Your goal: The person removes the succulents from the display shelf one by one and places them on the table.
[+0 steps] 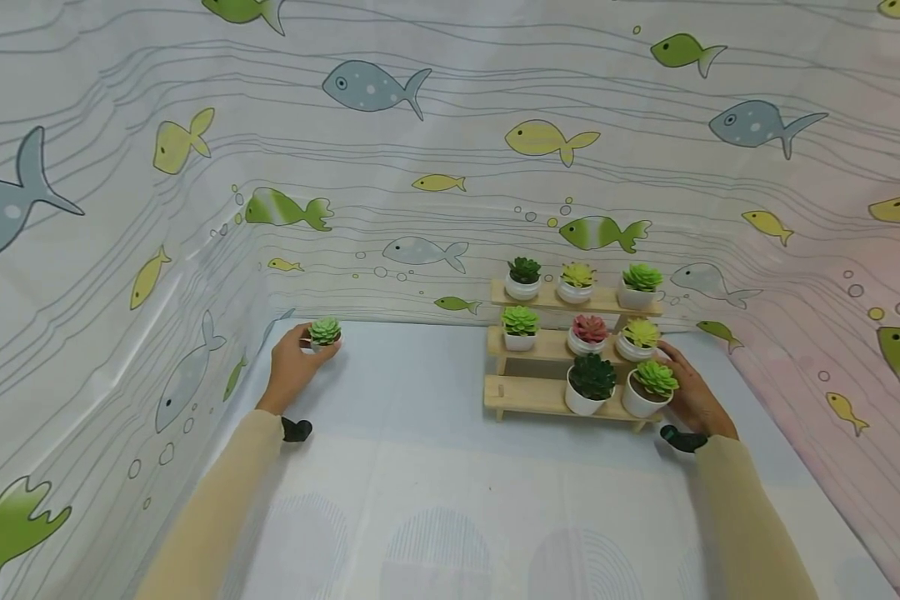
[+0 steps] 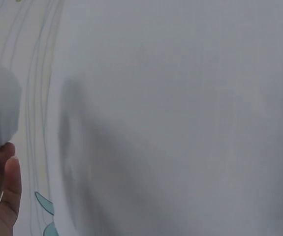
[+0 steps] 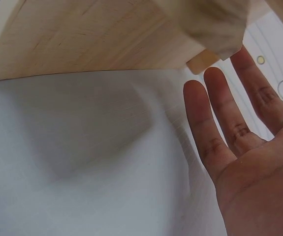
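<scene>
At the left of the head view, my left hand (image 1: 291,368) grips a small light-green succulent in a white pot (image 1: 326,332), above the table's far left. The left wrist view shows the pale pot (image 2: 1,110) tilted above the fingers (image 2: 12,182). My right hand (image 1: 693,398) is at the right side of a three-tier wooden plant stand (image 1: 525,395). Close to it are a yellow-green succulent (image 1: 640,335) on the middle tier and a bright green one (image 1: 654,382) on the bottom tier. In the right wrist view its fingers (image 3: 220,108) extend beside the wood.
Several other potted succulents stand on the tiers, among them a red one (image 1: 588,331) and a dark green one (image 1: 590,383). A white cloth (image 1: 420,450) covers the table. Fish-printed curtains (image 1: 375,208) rise behind it and at both sides.
</scene>
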{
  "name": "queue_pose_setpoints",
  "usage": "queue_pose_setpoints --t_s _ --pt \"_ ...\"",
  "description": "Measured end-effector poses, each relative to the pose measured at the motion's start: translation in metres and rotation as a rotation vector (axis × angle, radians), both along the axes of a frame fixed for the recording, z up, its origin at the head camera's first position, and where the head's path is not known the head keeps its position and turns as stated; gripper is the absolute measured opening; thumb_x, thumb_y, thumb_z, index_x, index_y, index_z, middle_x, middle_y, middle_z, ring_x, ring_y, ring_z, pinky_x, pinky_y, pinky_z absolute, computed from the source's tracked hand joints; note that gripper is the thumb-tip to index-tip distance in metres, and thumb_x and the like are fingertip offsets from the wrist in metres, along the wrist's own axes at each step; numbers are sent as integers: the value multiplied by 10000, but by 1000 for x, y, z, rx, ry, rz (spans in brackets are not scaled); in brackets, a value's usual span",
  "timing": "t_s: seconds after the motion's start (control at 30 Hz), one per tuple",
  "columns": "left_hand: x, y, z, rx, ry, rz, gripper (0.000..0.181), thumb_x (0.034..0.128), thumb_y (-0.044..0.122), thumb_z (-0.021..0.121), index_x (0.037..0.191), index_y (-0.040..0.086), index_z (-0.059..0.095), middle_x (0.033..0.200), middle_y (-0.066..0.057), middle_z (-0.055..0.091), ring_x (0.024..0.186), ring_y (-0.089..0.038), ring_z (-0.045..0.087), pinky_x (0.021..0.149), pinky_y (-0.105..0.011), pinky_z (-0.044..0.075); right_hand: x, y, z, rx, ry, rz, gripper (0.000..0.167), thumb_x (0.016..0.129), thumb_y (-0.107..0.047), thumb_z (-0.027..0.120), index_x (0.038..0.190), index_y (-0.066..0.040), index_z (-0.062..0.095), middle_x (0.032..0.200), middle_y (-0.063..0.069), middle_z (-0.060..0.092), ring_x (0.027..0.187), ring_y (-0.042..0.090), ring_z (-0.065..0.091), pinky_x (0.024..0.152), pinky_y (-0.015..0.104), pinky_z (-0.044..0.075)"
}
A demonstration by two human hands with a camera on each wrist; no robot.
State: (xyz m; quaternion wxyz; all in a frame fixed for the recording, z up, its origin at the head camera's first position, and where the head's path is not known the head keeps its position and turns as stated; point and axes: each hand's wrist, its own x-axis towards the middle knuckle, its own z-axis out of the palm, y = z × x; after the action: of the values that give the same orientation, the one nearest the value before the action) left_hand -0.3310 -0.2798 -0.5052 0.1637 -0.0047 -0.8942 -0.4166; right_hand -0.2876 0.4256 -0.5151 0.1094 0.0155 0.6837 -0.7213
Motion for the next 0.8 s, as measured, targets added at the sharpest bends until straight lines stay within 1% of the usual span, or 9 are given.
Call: queue_pose_setpoints --t_s 0.1,0.3,0.47,0.6,0.67,0.8 --pt "2 -3 0 0 -13 8 646 918 369 800 1369 -23 554 1246 -219 592 1125 -377 540 887 -471 452 0 0 1 -8 2 -3 579 1110 -465 417 1623 -452 148 1725 37 -33 1531 353 80 1206 655 71" --pt "0 -11 -5 3 -61 58 662 925 390 787 1385 -18 543 1241 -222 592 1107 -356 544 861 -434 464 2 -1 2 -14 -2 -4 594 1107 -471 422 1626 -457 134 1726 35 -63 1547 375 14 1205 653 47" --pt "-5 -21 -15 6 -91 77 675 924 407 784 1379 -27 538 1235 -228 584 1089 -351 555 863 -425 469 2 -2 1 -20 -12 -10 626 1100 -479 437 1634 -453 110 1727 37 -88 1556 387 -14 1210 644 45" --pt "-7 -28 -22 9 -87 76 665 918 405 791 1364 -26 551 1221 -222 595 1066 -341 571 855 -421 473 2 -2 1 -19 -14 -6 628 1105 -474 425 1638 -449 93 1724 52 -105 1553 409 -34 1205 651 39" --pt "-7 -29 -22 6 -84 80 657 917 394 794 1358 -30 555 1211 -222 601 1055 -339 575 847 -418 474 2 -2 2 -11 -8 2 623 1110 -468 411 1639 -448 82 1722 62 -111 1552 415 -37 1204 652 40" --pt "-7 -27 -19 1 -89 92 632 920 358 796 1352 -37 558 1206 -226 602 1056 -343 576 848 -417 471 2 -4 3 -6 -6 0 621 1115 -456 402 1641 -442 73 1721 72 -113 1550 420 -27 1202 657 47"
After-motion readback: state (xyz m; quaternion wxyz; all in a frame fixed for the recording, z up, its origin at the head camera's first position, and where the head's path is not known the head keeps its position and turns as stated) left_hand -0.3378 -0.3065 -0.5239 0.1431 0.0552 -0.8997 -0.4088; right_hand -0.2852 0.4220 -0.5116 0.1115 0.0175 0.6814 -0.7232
